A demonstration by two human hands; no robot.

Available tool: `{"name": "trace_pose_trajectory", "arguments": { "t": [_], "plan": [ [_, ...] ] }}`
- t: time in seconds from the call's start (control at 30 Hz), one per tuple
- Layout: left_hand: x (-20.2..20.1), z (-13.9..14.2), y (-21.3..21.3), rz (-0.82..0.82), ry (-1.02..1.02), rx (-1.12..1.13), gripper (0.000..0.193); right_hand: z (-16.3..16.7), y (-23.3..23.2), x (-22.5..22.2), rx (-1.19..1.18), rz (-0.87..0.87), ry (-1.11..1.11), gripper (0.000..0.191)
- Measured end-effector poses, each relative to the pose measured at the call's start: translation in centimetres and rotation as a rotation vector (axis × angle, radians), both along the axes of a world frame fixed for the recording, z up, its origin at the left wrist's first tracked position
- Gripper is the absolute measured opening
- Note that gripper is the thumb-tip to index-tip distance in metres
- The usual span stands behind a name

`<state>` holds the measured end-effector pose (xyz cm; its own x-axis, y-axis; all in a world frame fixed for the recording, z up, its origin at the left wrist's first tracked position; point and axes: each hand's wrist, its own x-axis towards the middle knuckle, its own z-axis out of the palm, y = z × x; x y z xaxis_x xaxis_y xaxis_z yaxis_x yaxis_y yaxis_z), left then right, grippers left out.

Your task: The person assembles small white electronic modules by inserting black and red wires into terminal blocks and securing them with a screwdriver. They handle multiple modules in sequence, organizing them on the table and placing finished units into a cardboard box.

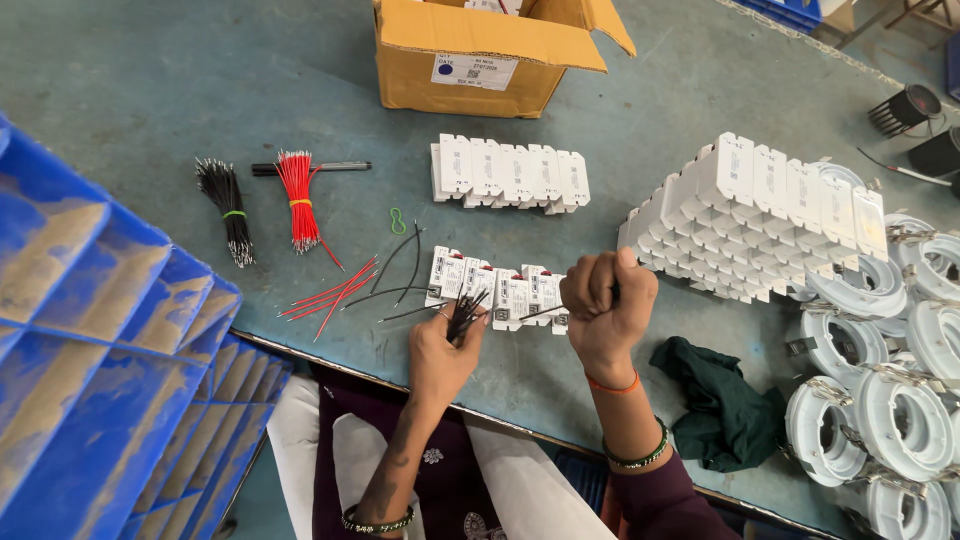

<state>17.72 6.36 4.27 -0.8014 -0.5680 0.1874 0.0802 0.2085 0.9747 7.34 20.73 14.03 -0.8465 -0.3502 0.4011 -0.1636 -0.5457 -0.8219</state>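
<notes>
Blue crates (110, 350) flank left hand (440, 355) pinching black wires (465, 315).

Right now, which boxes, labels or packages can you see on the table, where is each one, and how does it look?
Cardboard box: top centre of the table, brown, flaps open.
Label on the box: front face, white rectangle with a blue dot.
Labels on the white modules: row by the hands, small white stickers with dark print.
Blue crates: left edge, stacked, no label visible.
</notes>
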Motion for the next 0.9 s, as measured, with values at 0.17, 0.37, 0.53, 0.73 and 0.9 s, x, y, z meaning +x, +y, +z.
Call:
{"name": "trace_pose_trajectory", "arguments": {
  "t": [0.17, 0.37, 0.53, 0.73, 0.9],
  "plan": [
    [0.1, -1.0, 0.3, -0.014, -0.076, -0.088, 0.014, -0.4, -0.6, 0.0, 0.002, 0.018, 0.017, 0.055],
    [0.3, -1.3, 0.3, 0.004, -0.074, -0.211, 0.014, -0.8, -1.1, 0.2, 0.015, 0.011, 0.042, 0.055],
    [0.7, -0.9, 0.4, 0.039, 0.001, -0.233, 0.012, -1.4, -1.8, 0.0, 0.008, 0.037, 0.040, 0.055],
    [0.7, -0.8, 0.4, 0.053, -0.012, -0.195, 0.011, -2.1, -2.3, -0.3, 0.009, 0.045, 0.044, 0.056],
    [0.7, -0.8, 0.4, 0.047, 0.001, -0.221, 0.011, -2.3, -2.3, -0.4, 0.017, 0.043, 0.048, 0.057]
  ]
}}
